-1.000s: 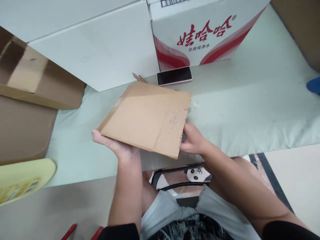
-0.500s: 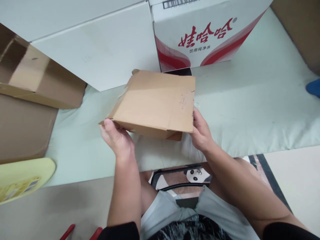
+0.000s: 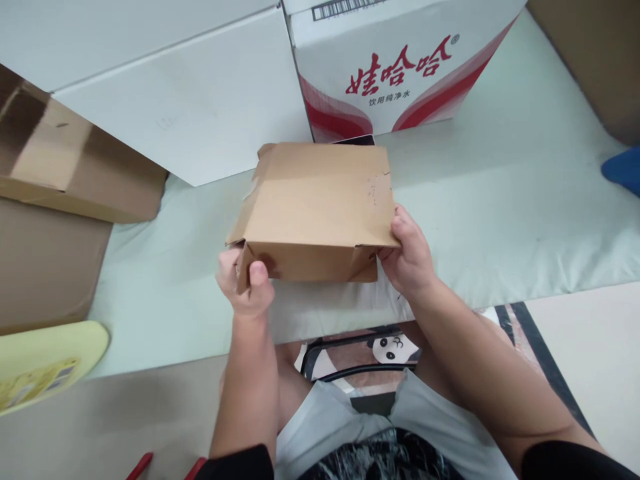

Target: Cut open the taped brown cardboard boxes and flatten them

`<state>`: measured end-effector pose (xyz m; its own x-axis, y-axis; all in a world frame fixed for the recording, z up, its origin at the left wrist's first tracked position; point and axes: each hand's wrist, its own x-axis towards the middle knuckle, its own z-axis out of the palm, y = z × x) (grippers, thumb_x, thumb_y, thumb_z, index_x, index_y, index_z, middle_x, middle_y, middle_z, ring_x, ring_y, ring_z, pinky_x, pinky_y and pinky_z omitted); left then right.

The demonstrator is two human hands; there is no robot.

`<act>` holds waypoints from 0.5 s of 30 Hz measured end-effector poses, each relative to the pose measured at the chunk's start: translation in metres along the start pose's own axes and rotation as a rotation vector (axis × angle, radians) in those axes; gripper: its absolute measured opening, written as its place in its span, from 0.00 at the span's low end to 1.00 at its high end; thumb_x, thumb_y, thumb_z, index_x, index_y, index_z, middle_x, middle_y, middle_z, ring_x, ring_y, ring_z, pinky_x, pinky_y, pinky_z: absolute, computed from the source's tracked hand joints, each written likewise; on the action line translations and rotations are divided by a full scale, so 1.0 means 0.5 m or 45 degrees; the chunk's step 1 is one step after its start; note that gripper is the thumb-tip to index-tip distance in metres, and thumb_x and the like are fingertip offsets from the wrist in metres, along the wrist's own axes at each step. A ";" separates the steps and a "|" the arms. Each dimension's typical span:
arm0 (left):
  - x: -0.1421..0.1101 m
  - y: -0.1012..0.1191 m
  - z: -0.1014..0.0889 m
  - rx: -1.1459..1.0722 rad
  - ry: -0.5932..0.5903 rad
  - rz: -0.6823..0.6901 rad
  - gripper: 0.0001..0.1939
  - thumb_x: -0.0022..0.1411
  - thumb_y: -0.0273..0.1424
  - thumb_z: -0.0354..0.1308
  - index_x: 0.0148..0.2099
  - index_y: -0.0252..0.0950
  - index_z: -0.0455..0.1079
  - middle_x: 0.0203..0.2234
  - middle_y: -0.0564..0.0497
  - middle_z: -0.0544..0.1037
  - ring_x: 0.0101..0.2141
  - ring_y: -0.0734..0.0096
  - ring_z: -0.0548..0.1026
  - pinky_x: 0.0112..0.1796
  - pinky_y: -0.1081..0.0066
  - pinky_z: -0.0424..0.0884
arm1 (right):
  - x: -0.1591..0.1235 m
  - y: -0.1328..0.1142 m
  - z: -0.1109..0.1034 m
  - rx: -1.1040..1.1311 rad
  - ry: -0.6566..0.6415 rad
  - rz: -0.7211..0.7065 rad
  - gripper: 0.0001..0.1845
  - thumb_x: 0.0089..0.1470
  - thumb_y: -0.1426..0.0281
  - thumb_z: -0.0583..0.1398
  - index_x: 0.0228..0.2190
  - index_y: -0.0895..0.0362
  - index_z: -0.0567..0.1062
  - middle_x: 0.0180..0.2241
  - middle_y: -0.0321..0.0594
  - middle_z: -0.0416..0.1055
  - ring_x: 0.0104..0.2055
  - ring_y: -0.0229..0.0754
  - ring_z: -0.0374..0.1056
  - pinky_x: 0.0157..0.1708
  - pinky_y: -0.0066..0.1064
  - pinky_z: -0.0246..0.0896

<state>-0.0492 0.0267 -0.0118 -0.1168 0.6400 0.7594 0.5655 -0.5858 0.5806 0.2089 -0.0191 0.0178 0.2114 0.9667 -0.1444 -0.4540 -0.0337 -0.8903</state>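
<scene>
Between my hands is a shallow brown cardboard box [image 3: 320, 193], its broad top facing up and its near side tilted toward me. My left hand [image 3: 246, 280] pinches a flap at the box's near left corner, the thumb in front of it. At the near right corner, my right hand [image 3: 407, 253] grips the edge, with some fingers hidden under the box. Behind the box's far edge, a dark open-topped thing [image 3: 357, 141] shows only in part.
A white carton with red lettering [image 3: 390, 73] and a plain white box [image 3: 200, 100] stand behind. Brown cartons [image 3: 120, 180] fill the left, near a yellow-green object [image 3: 55, 360]. A pale green cloth [image 3: 500, 220] covers the table. A blue object [image 3: 625, 170] lies at the right edge.
The cardboard box's near side has turned more toward me. My left hand has moved right and now pinches the corner flap; my right hand's thumb has come onto the near right corner.
</scene>
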 end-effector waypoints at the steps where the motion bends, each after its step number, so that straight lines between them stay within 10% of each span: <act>1: -0.003 -0.005 -0.003 -0.017 -0.026 0.037 0.24 0.65 0.56 0.57 0.36 0.38 0.68 0.26 0.56 0.68 0.27 0.70 0.69 0.34 0.65 0.65 | -0.001 -0.002 -0.002 0.007 -0.024 0.013 0.29 0.51 0.46 0.64 0.49 0.48 0.70 0.52 0.43 0.77 0.58 0.55 0.73 0.51 0.46 0.76; 7: 0.001 -0.015 -0.001 -0.162 -0.055 -0.119 0.27 0.61 0.60 0.53 0.35 0.39 0.66 0.26 0.55 0.65 0.28 0.67 0.68 0.35 0.63 0.65 | -0.003 -0.004 -0.009 -0.024 -0.186 0.024 0.38 0.48 0.43 0.66 0.54 0.49 0.69 0.60 0.46 0.74 0.68 0.59 0.65 0.63 0.51 0.70; 15: 0.028 0.051 0.018 -0.160 0.282 -0.185 0.26 0.55 0.58 0.58 0.29 0.39 0.62 0.24 0.56 0.60 0.26 0.70 0.63 0.31 0.65 0.59 | 0.003 -0.002 -0.012 -0.182 -0.161 -0.015 0.35 0.50 0.42 0.60 0.52 0.50 0.69 0.57 0.48 0.76 0.64 0.61 0.70 0.55 0.52 0.75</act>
<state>-0.0290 0.0251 0.0113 -0.3723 0.6058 0.7031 0.4257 -0.5618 0.7094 0.2147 -0.0191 0.0157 0.1010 0.9911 -0.0864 -0.3228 -0.0495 -0.9452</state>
